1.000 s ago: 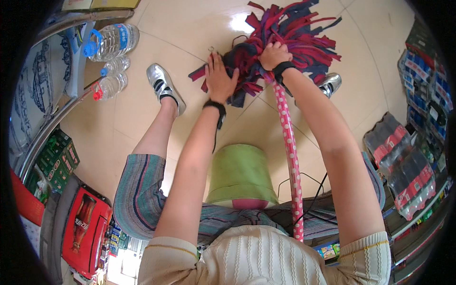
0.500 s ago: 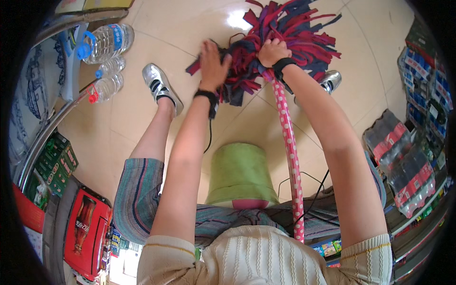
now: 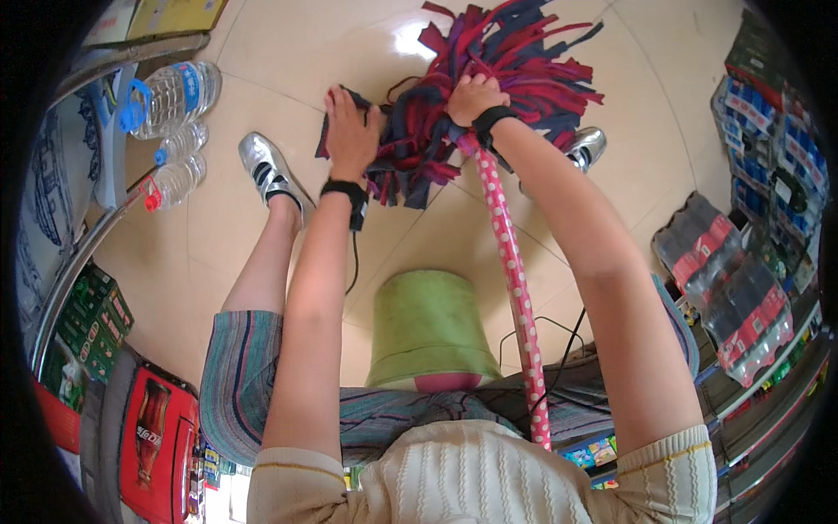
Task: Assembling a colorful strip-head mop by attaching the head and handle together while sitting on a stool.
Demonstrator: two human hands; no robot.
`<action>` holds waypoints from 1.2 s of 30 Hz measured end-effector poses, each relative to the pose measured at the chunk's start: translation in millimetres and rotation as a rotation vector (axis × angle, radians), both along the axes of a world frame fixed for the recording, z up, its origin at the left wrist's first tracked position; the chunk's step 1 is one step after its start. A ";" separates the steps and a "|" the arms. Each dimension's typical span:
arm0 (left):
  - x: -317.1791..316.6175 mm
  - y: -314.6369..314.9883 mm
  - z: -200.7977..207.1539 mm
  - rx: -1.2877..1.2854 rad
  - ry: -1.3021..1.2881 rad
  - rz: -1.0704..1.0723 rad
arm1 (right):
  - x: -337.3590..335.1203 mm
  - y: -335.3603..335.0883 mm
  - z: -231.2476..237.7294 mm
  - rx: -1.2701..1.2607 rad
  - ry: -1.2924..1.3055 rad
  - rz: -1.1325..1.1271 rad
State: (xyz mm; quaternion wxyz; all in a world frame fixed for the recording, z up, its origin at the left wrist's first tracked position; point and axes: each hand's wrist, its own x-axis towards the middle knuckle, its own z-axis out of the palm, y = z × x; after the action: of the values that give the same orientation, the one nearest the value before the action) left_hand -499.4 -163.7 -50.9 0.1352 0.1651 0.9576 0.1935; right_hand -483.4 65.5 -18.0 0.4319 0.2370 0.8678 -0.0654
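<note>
A mop with dark blue, red and purple cloth strips [image 3: 532, 83] lies on the tiled floor in front of me. Its pink handle with white dots [image 3: 506, 253] runs back between my legs. My right hand [image 3: 476, 99] is closed round the strips where they meet the handle. To its left, my left hand [image 3: 352, 138] rests palm down, fingers stretched, on the outer strips of the mop head. Both wrists wear black bands. Whatever lies under the right palm is hidden.
A green upturned bucket-like seat [image 3: 432, 323] stands below me. Water bottles [image 3: 183, 96] line the left beside a metal-edged shelf. A red drinks case [image 3: 157, 437] sits at lower left. Shrink-wrapped bottle packs [image 3: 724, 288] and blue packages [image 3: 751, 122] are on the right.
The whole view has shifted slightly. My left hand has moved a little outward to the left and lies flatter on the strips. My right hand keeps its hold on the mop.
</note>
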 end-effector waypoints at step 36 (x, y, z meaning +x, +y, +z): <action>26.1 11.1 7.3 -0.052 -0.049 -0.105 | 3.0 -8.8 0.4 0.061 -0.003 0.029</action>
State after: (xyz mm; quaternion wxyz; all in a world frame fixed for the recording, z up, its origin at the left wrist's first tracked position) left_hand -473.3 -152.6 -43.6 0.1729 0.2067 0.9487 0.1653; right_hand -480.4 56.7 -17.6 0.4265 0.2377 0.8721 -0.0323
